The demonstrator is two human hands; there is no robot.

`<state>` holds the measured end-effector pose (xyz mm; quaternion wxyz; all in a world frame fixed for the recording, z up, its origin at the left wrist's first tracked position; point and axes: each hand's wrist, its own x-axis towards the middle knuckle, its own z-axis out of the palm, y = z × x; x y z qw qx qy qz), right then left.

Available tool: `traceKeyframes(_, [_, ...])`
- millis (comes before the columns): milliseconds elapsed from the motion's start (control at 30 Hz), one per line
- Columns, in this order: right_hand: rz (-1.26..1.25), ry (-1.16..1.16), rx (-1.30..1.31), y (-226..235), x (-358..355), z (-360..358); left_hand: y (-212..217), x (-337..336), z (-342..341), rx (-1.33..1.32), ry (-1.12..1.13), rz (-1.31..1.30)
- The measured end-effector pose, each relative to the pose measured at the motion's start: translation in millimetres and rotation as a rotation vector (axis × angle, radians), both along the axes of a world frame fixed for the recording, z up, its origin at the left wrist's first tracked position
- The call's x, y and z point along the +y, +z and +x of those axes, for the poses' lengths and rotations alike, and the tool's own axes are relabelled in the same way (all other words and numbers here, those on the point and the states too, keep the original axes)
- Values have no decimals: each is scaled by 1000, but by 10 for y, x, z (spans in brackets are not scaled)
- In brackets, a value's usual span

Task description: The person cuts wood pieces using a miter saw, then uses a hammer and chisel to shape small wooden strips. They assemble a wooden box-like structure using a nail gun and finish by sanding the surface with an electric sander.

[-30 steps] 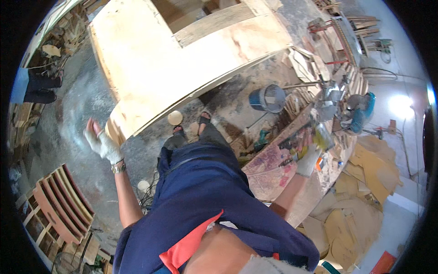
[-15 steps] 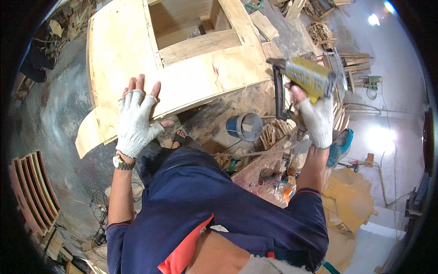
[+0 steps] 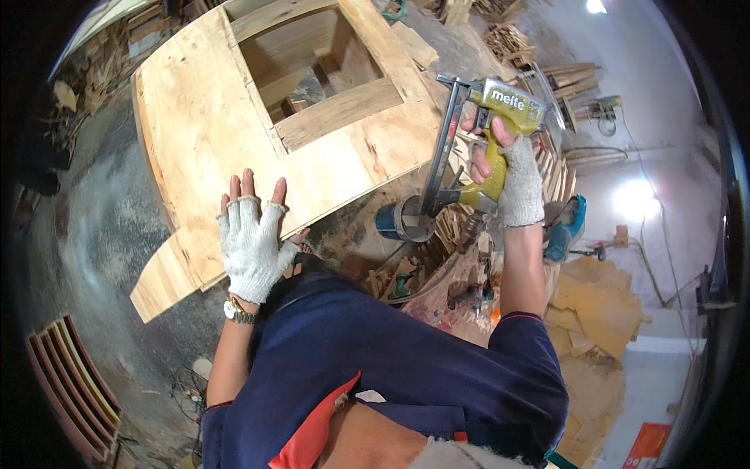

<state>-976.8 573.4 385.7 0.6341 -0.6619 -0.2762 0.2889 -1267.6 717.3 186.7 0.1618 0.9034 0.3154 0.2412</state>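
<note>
My left hand [image 3: 255, 242], in a white fingerless glove, lies flat with its fingers spread on the near edge of a plywood frame [image 3: 195, 117]. That frame is pale, with a curved left end and a rectangular opening toward its far side. A narrow plywood strip [image 3: 166, 273] juts out past its near left corner. Gloved the same way, my right hand [image 3: 504, 168] grips the handle of a yellow-green and black nail gun [image 3: 494, 141]. The gun is raised at the frame's right end, its long black magazine toward the frame; whether it touches the wood I cannot tell.
A blue bucket [image 3: 388, 221] stands on the floor below the frame's near edge. Wood offcuts [image 3: 508, 43] are heaped at the far right. Curved slatted pieces [image 3: 74, 387] lie at lower left, near loose cables [image 3: 187, 391]. Brown sheets [image 3: 598, 305] lie at right.
The nail gun has turned so its magazine shows side-on, and it has shifted slightly left. My left hand sits lower and farther right in view, still on the plywood. The whole view has tilted.
</note>
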Motion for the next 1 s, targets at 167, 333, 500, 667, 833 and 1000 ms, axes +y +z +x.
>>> traceKeyframes(167, [59,-113,182,-183,-198,-197,-19,7,4,-24,-14,-2])
traceKeyframes(333, [-79,-178,-196,-66,-252,-455,-1,16,11,-6,-29,6])
traceKeyframes(500, [-556,-120,-886,254,-46,-338,-47,19,-4,-44,-25,-12])
traceKeyframes(667, [-903,105,-991,409,294,-98,-92,20,-9,-79,-30,-14])
traceKeyframes(833, [-848,225,-1044,264,570,23,-72,44,-26,-108,-42,-61])
traceKeyframes(1000, [-869,334,-1224,272,701,67,-35,54,-51,-98,-49,-86])
